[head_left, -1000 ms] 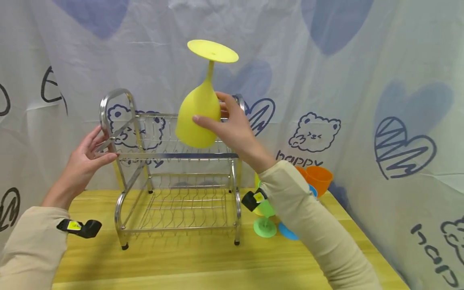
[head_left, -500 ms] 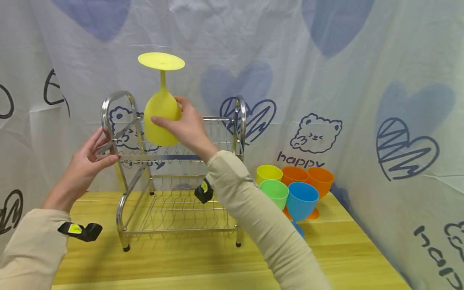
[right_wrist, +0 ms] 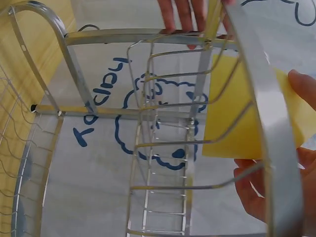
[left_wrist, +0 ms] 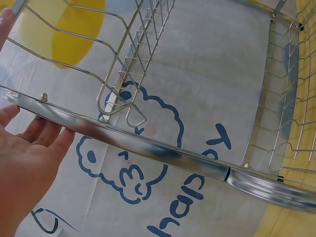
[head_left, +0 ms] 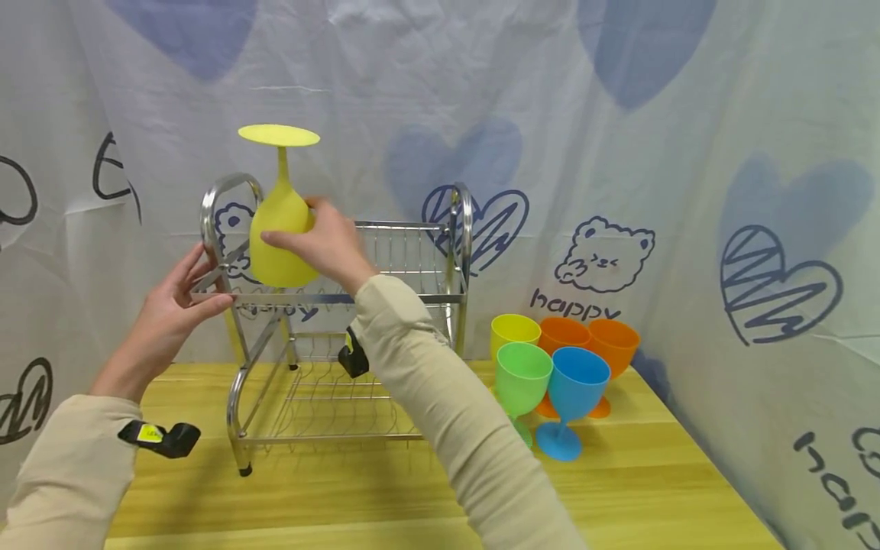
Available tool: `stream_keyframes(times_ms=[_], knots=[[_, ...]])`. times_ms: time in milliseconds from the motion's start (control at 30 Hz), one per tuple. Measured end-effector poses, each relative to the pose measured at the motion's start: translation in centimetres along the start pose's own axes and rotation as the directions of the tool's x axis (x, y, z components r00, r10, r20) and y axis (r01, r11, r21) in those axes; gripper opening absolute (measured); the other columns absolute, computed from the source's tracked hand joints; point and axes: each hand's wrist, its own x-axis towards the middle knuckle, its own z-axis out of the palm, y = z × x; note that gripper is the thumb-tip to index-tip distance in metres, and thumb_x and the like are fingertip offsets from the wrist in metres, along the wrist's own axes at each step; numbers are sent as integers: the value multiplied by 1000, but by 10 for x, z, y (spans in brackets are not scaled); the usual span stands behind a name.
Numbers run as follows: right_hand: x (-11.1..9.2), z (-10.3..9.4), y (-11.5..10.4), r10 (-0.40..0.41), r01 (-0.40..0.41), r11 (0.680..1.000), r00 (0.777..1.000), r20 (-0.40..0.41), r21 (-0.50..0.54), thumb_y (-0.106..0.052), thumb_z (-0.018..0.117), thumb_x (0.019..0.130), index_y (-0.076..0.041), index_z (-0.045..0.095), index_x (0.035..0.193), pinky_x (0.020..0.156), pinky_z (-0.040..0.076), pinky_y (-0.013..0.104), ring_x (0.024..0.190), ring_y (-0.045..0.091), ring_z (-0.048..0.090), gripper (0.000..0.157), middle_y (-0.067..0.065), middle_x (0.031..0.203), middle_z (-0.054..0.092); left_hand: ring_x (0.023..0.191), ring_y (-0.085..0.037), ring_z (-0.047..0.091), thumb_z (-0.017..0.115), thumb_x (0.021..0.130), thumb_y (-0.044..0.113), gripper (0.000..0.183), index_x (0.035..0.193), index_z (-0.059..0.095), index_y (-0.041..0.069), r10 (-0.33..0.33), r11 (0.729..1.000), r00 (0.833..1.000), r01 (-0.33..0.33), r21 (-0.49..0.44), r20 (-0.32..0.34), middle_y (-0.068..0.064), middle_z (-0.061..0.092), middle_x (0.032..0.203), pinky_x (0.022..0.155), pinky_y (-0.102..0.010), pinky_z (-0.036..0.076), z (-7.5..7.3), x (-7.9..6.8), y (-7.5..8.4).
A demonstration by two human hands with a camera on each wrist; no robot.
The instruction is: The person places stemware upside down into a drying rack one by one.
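A yellow plastic goblet (head_left: 280, 221) is upside down, its foot on top, over the left part of the upper tier of a two-tier metal dish rack (head_left: 412, 299). My right hand (head_left: 331, 244) holds it by the bowl, thumb in front and fingers behind. Its rim is close over the upper wires; in the right wrist view the goblet (right_wrist: 234, 118) shows behind the rack's wires and side bar. At the rack's left end, my left hand (head_left: 168, 309) grips the side frame. The left wrist view has these fingers around the frame bar (left_wrist: 148, 143).
Right of the rack, upright goblets stand together on the wooden table (head_left: 660, 473): yellow (head_left: 514, 332), green (head_left: 522, 378), blue (head_left: 579, 382) and two orange goblets (head_left: 615, 347). A printed curtain (head_left: 550, 153) hangs behind. The rack's lower tier (head_left: 323, 397) has bare wires.
My right hand has carried the upside-down yellow goblet leftward, from the upper tier's middle to its left end, then slightly down. The left hand stays on the frame; the goblets at right are uncovered.
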Motion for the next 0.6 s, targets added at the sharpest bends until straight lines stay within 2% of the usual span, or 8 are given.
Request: stream_keyframes(times_ms=[333, 400, 433, 500, 600], knots=[[5, 13, 2, 61, -58, 991, 998, 20, -122, -43, 79, 79, -10, 56, 130, 66, 50, 21, 82, 11, 59, 65, 0, 101, 64, 117, -8, 48, 57, 98, 10, 79, 155, 8, 37, -11, 1000, 1000, 12, 26, -8, -16, 11, 160, 92, -15, 44, -4, -1, 2], [6, 15, 2, 62, -55, 986, 997, 36, -155, -43, 79, 79, -10, 57, 128, 64, 49, 21, 80, 11, 58, 64, 0, 99, 64, 123, -15, 47, 56, 98, 11, 79, 155, 7, 37, -13, 999, 1000, 14, 30, -10, -16, 11, 160, 94, -16, 44, -4, -1, 3], [6, 16, 2, 65, -56, 984, 997, 47, -168, -43, 79, 79, -9, 57, 128, 64, 49, 21, 79, 11, 58, 63, 0, 98, 63, 127, -21, 45, 56, 98, 11, 79, 155, 7, 37, -17, 1000, 1000, 17, 24, -7, -16, 10, 160, 99, -22, 42, -4, -2, 3], [7, 18, 3, 75, -60, 980, 995, 72, -188, -41, 79, 79, -9, 57, 127, 63, 49, 22, 78, 12, 58, 62, 0, 97, 63, 132, -31, 40, 56, 99, 13, 79, 155, 6, 36, -22, 999, 1000, 22, 31, -3, -17, 10, 159, 101, -25, 42, -3, -2, 4], [8, 20, 5, 101, -78, 974, 990, 101, -214, -40, 79, 80, -9, 57, 126, 63, 49, 22, 78, 12, 57, 60, 0, 95, 62, 134, -41, 35, 56, 99, 14, 79, 155, 4, 37, -35, 999, 999, 35, 38, 7, -18, 10, 159, 106, -38, 40, -2, -2, 5]])
